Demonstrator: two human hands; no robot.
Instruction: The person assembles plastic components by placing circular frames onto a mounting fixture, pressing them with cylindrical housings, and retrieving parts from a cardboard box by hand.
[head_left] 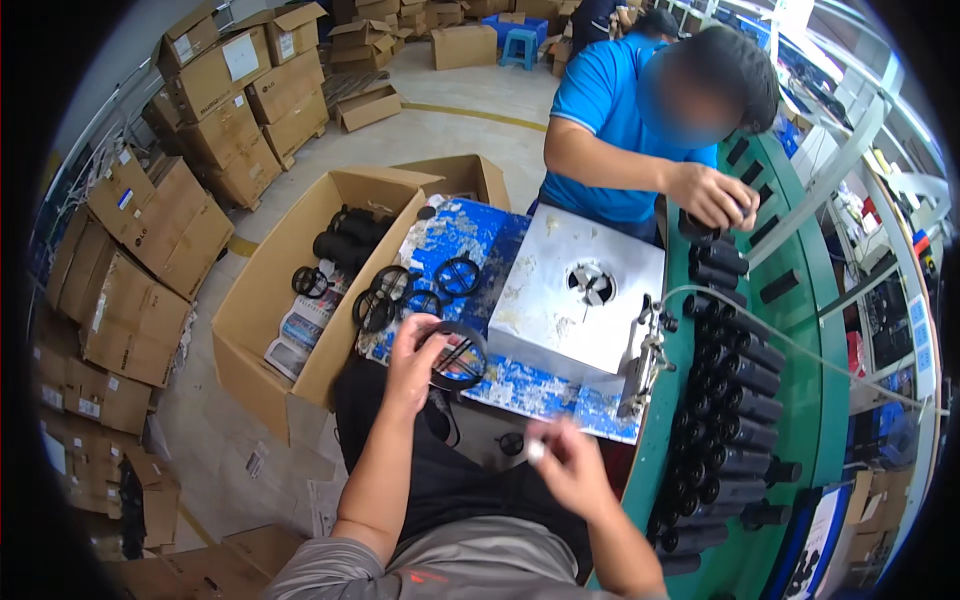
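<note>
Above the near edge of a scuffed blue board, my left hand (pixel 414 362) is closed on the rim of a black ring with crossbars (pixel 461 357). My right hand (pixel 574 468) hangs over my lap, blurred, its fingers curled in; a small white spot (pixel 535 450) shows at the fingertips, too smeared to name. More black crossbar rings (pixel 458 277) lie on the blue board (pixel 470 228), left of a metal box (pixel 573 248). A round opening in the box's top holds a metal piece with blades (pixel 590 284).
A metal spray-gun-like fitting (pixel 648 365) with a hose stands at the box's right. Several black cylinders (pixel 745 400) line the green conveyor (pixel 825 440). An open carton (pixel 262 250) holding black parts sits left. Across, a co-worker in blue (pixel 625 100) handles a black part.
</note>
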